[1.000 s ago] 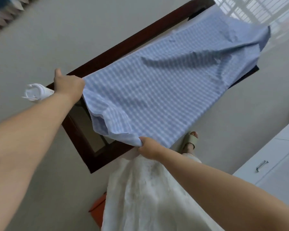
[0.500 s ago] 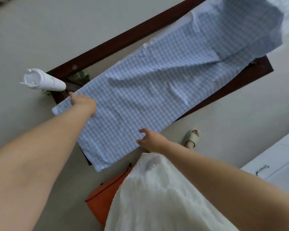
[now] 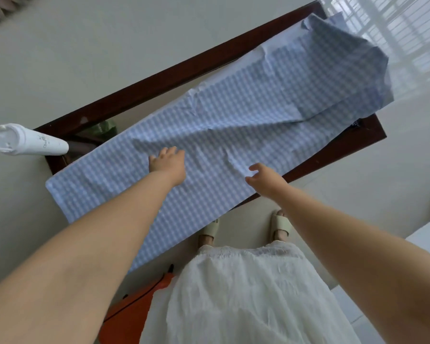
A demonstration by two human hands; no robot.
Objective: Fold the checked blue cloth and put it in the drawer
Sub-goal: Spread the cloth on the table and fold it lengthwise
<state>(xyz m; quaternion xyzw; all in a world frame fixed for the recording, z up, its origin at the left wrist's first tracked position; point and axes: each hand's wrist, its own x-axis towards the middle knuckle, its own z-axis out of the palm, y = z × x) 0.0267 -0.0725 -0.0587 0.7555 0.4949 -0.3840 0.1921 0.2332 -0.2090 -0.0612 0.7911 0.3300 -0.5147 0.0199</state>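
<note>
- The cloth [image 3: 233,135] lies spread lengthwise over the table [image 3: 174,70], a dark wood frame with a glass top. It covers most of the top.
- Cloth, near-left end: hangs past the table's edge, toward my skirt [image 3: 246,289].
- Cloth, far-right end: a corner is folded back on itself and overhangs the table's far-right corner, by the bright window.
- Cloth surface: several raised wrinkles run across the middle. It is not yet flat.
- My left hand [image 3: 169,163] rests palm down on the cloth, near the middle of the table. Fingers are extended and released; they grasp nothing.
- My right hand [image 3: 263,176] is at the cloth's near edge, by the table's near rim. Fingers are spread and slightly curled, loose, with nothing in them. Whether the fingertips touch the cloth I cannot tell.
- Both hands are near each other, apart, with a wrinkle of cloth between them.
- A white bottle [image 3: 27,140] stands at the table's left corner, just beside the cloth and not touching it.
- A green item [image 3: 107,127] shows through the glass below the table's left end. It is too blurred to identify.
- An orange bag [image 3: 134,309] sits on the floor on the near side of the table, left of my skirt.
- My feet, in pale sandals [image 3: 279,223], stand just in front of the table's near rim.
- The drawer is not identifiable in this view.
</note>
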